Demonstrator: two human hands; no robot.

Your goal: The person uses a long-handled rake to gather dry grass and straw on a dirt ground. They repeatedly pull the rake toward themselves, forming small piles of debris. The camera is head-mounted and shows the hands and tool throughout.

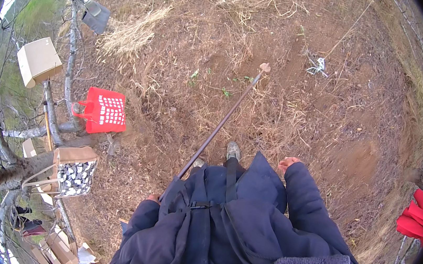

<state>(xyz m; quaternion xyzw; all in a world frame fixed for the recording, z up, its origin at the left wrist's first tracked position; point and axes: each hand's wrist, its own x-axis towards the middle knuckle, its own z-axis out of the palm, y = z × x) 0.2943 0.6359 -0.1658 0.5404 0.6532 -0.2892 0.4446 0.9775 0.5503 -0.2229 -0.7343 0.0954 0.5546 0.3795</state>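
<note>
A long-handled digging tool (223,122) slants across the ground in front of me, its slim brown shaft running from my left side toward the upper right. Its small, earth-coloured head (265,67) rests on the soil among dry stalks. Low at my left hip, my left hand (154,198) grips the shaft's near end; sleeve and jacket hide most of that grip. My right hand (289,163) hangs beside the jacket hem, fingers loosely bent, with nothing seen in it. One shoe (233,150) shows below the dark jacket (255,224).
At left, branches carry a red bag (106,112) with white writing, a patterned bag (75,172), a cardboard box (39,61) and a grey pouch (96,19). Flattened cardboard (60,250) lies lower left. White string (317,67) lies ahead; red cloth (418,216) hangs at right.
</note>
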